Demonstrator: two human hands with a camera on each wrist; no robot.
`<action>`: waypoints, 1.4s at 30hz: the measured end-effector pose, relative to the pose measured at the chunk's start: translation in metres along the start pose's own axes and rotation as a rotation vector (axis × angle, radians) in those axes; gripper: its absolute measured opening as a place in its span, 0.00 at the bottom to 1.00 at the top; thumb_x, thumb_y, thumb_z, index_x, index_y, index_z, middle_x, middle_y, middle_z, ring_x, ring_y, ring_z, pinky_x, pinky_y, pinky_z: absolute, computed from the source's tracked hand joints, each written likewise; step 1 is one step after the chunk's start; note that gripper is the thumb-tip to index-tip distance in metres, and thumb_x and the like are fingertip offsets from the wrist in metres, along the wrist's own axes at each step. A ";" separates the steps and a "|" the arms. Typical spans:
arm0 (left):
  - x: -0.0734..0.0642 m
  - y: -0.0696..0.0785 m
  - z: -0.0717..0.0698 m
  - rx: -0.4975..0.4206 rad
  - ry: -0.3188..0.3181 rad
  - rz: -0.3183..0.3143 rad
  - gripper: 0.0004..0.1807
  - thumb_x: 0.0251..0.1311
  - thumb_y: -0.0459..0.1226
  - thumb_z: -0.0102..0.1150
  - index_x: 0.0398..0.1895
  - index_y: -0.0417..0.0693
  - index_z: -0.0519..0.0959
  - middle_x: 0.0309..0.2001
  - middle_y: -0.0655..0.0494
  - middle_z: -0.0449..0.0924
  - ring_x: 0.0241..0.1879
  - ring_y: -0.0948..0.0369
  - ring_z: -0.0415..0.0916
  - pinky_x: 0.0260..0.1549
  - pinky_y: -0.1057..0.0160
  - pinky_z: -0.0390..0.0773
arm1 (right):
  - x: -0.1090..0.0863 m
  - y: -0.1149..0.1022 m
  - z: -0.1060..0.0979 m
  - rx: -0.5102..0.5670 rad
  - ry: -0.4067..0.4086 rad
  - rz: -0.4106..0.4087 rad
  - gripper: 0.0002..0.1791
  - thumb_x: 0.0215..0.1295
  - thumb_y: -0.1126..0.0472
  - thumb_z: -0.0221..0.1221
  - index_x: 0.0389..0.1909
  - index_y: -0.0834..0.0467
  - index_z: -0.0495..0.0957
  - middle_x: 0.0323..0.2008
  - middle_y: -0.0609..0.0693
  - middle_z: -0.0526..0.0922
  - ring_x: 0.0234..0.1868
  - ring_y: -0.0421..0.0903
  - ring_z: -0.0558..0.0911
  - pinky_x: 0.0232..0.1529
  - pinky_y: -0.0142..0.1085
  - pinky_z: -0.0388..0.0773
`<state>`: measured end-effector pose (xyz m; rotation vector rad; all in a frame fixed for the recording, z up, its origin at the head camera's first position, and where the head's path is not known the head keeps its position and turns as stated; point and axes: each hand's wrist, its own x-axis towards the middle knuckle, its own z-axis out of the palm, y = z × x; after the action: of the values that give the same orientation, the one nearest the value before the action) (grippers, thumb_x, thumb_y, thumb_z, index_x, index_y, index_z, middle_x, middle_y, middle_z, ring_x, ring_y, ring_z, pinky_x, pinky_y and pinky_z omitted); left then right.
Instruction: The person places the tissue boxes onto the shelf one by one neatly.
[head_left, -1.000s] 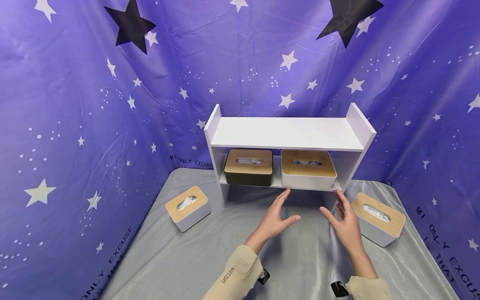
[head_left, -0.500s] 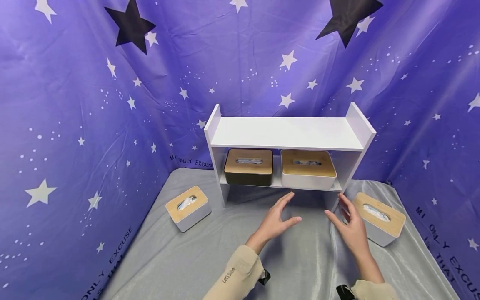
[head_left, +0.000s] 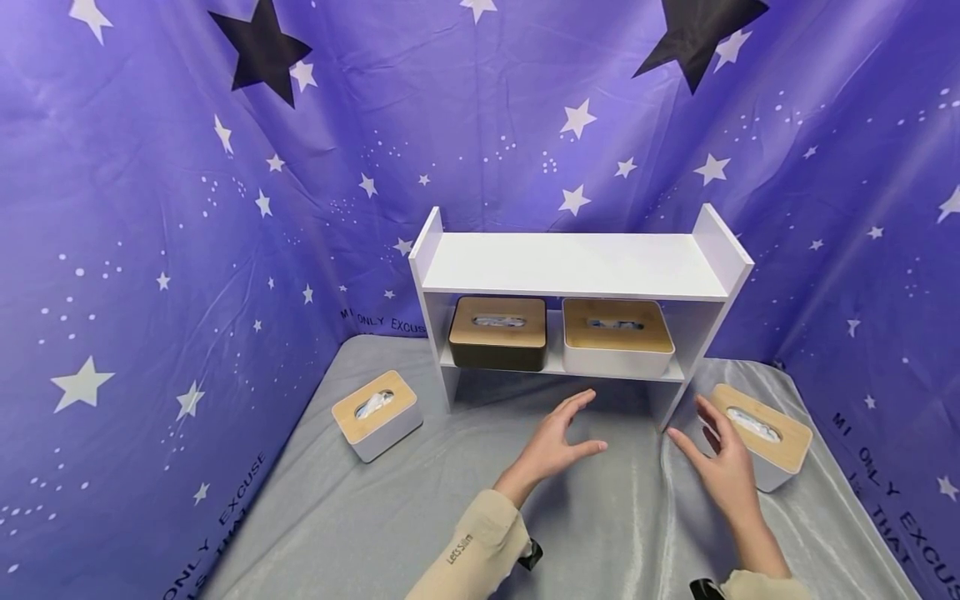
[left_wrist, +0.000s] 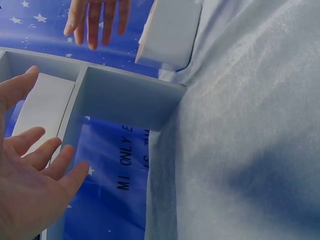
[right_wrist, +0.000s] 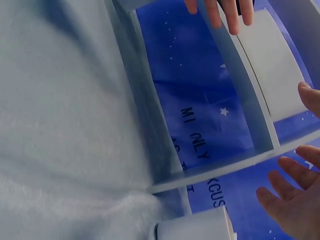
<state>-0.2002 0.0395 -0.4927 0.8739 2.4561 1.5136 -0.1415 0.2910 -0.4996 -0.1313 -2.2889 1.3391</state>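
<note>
Sleeves (head_left: 468, 542) of pale cream cloth come in from the bottom, the left one printed with dark lettering, with a black piece (head_left: 530, 554) beside that cuff. The left hand (head_left: 553, 446) is above the grey cloth (head_left: 337, 525), in front of the shelf (head_left: 570, 262), its fingers stretched out and the thumb wide of them. The right hand (head_left: 723, 467) is just beside the right box (head_left: 787, 442); its fingers bend a little, also wide from the thumb, and both wrist views show a gap between hand and box. The right box has a wooden lid with a slot and sits slanted on the cloth, near the shelf's right end. The left box (head_left: 378, 417), much alike, sits slanted near the other end, well apart from both hands. On the lower board, the dark box (head_left: 497, 333) stands left and the white box (head_left: 617, 337) right, both wooden-lidded, narrowly apart. A purple curtain (head_left: 450, 100) with stars hangs behind.
</note>
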 end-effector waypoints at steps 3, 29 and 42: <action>0.000 -0.001 0.000 -0.009 -0.003 -0.014 0.40 0.63 0.43 0.67 0.76 0.51 0.61 0.77 0.57 0.60 0.75 0.58 0.61 0.72 0.60 0.68 | -0.001 0.004 -0.004 -0.003 0.006 0.005 0.37 0.61 0.65 0.68 0.71 0.63 0.66 0.67 0.53 0.74 0.59 0.17 0.66 0.58 0.08 0.64; -0.002 -0.004 0.002 -0.008 -0.016 -0.034 0.38 0.63 0.44 0.66 0.75 0.52 0.63 0.76 0.58 0.61 0.74 0.59 0.61 0.71 0.62 0.69 | 0.004 0.052 -0.068 -0.124 0.173 0.261 0.41 0.61 0.63 0.67 0.75 0.57 0.62 0.69 0.59 0.66 0.64 0.24 0.66 0.59 0.06 0.61; -0.002 -0.007 0.006 -0.009 -0.013 -0.019 0.38 0.63 0.43 0.67 0.74 0.49 0.64 0.76 0.54 0.62 0.75 0.59 0.61 0.71 0.61 0.69 | -0.001 0.081 -0.080 -0.220 0.239 0.246 0.43 0.59 0.59 0.67 0.75 0.60 0.60 0.74 0.63 0.61 0.75 0.57 0.61 0.72 0.18 0.56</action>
<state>-0.1990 0.0407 -0.5022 0.8536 2.4400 1.5063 -0.1170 0.3960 -0.5359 -0.6296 -2.2591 1.1091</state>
